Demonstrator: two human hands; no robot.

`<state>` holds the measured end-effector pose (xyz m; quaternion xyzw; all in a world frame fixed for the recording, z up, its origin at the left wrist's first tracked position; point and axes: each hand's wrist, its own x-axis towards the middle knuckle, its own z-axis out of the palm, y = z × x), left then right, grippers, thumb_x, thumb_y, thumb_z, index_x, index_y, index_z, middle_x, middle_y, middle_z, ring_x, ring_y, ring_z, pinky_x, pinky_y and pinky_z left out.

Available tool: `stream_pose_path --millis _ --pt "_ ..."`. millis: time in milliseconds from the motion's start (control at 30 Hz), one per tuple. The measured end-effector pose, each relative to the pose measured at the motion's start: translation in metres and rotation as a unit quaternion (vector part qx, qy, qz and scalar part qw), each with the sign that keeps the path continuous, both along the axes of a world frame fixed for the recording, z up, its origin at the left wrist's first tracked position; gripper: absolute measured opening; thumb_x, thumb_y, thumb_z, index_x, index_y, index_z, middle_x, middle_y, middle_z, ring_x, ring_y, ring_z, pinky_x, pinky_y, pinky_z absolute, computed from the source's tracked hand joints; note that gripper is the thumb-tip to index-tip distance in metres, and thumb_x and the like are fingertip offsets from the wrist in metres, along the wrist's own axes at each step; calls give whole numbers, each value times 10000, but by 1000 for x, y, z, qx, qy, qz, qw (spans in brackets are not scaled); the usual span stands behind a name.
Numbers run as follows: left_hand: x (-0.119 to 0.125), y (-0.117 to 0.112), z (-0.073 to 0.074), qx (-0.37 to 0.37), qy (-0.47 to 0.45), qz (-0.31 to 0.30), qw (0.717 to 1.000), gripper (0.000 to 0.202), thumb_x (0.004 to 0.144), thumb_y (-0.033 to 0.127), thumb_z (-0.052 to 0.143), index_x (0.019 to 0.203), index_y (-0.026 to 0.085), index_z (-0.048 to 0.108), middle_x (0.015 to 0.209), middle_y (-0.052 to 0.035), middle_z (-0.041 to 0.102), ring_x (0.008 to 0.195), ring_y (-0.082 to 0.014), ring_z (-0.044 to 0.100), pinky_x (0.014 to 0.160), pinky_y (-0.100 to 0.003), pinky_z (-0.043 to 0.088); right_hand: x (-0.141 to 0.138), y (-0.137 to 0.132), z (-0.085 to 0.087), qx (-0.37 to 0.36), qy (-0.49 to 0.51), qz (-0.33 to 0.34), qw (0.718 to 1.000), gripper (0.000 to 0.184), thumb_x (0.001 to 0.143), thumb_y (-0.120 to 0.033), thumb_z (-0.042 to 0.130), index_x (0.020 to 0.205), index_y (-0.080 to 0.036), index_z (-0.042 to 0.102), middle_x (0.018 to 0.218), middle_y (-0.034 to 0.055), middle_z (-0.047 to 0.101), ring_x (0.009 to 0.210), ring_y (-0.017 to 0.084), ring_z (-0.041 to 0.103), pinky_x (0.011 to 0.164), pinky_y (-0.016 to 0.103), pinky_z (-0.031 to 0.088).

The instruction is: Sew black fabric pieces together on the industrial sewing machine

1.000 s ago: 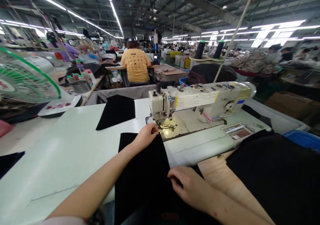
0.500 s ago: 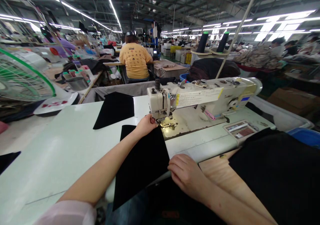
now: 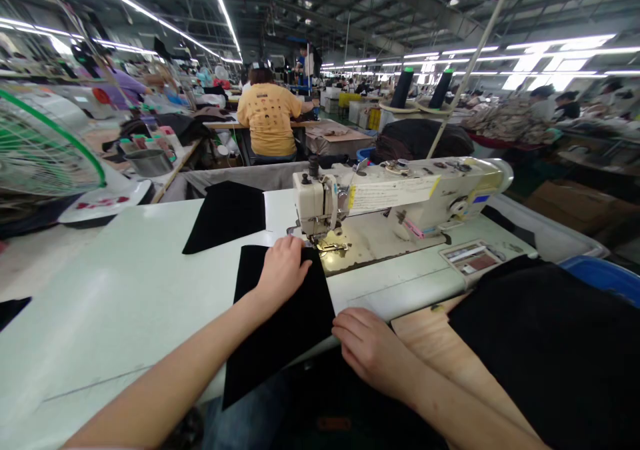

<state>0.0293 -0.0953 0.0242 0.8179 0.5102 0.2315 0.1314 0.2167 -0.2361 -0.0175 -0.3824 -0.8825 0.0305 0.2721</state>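
A black fabric piece lies on the pale sewing table, its near end hanging over the front edge. Its far right corner reaches the needle area of a white sewing machine. My left hand rests flat on the far part of the fabric, thumb apart from the fingers, just left of the presser foot. At the fabric's right edge my right hand pinches the cloth near the table's front; its fingertips are partly hidden. A second black fabric piece lies flat further back, left of the machine head.
More black cloth is heaped on a wooden board at the right. A small tray is set in the table. A green-rimmed fan stands at far left. Ahead sits a person in a yellow shirt.
My left hand has shifted back from beside the needle onto the fabric, its fingers changing from a pinch to lying flat. My right hand keeps its place at the fabric edge.
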Motion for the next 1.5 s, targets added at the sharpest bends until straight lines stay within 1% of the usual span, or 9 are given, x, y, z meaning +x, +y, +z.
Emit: stream_pose_path --millis 33,67,133,200,300,700,967,1233,1500 --pt "-3 -20 0 0 10 -49 999 89 833 180 621 922 174 621 1025 -104 630 1024 -274 581 906 -416 470 1 0 1 -1 -3 3 1000 248 879 -34 478 1057 -127 624 1038 119 666 980 250 576 901 401 528" --pt "-7 -39 -1 -4 22 -124 992 47 858 177 598 887 186 635 972 -81 638 961 -242 595 872 -381 487 1 -1 2 -4 -4 5 1000 250 876 -38 481 1062 -125 624 1045 121 666 986 253 574 909 404 527" --pt "-15 -73 -6 2 41 -233 972 118 895 163 543 895 200 655 938 -65 648 895 -209 609 822 -343 511 2 0 3 -10 -7 7 1000 244 875 -47 480 1050 -133 627 1039 122 664 978 252 573 909 413 529" --pt "-22 -95 -11 27 64 -270 960 183 910 152 507 990 208 661 988 -75 659 922 -215 616 823 -353 526 2 1 4 -18 -8 8 1000 233 869 -51 480 1022 -141 630 1017 123 660 964 249 574 894 417 531" --pt "-28 -104 -14 52 97 -272 956 232 919 160 499 1090 219 645 1053 -84 663 986 -237 617 851 -383 533 0 3 5 -30 -9 6 1000 218 856 -48 492 992 -147 631 996 116 654 957 247 570 880 407 528" --pt "-28 -96 -12 75 132 -284 947 224 922 177 511 1107 209 634 1080 -97 663 1031 -246 612 883 -395 533 0 10 8 -38 -2 6 999 211 877 -74 476 995 -152 632 983 112 653 959 242 562 869 400 522" --pt "-28 -83 -11 82 130 -281 947 253 917 152 501 1126 202 634 1097 -109 663 1036 -250 615 873 -395 547 -1 29 6 -28 -18 8 999 177 868 -78 505 963 -136 643 955 106 660 930 241 560 867 390 516" --pt "-29 -43 -9 77 145 -271 949 286 964 237 480 1174 174 663 1167 -123 666 1070 -270 609 889 -427 551 -2 69 0 -12 6 -1 1000 195 882 -79 529 1012 -136 662 1009 102 665 997 237 564 918 379 500" --pt "-29 2 -8 67 141 -244 957 313 971 272 471 1173 173 690 1201 -132 656 1123 -265 594 957 -417 517 -7 109 3 1 -34 -84 996 208 900 -111 537 1003 -169 708 970 88 623 982 239 539 879 381 484"
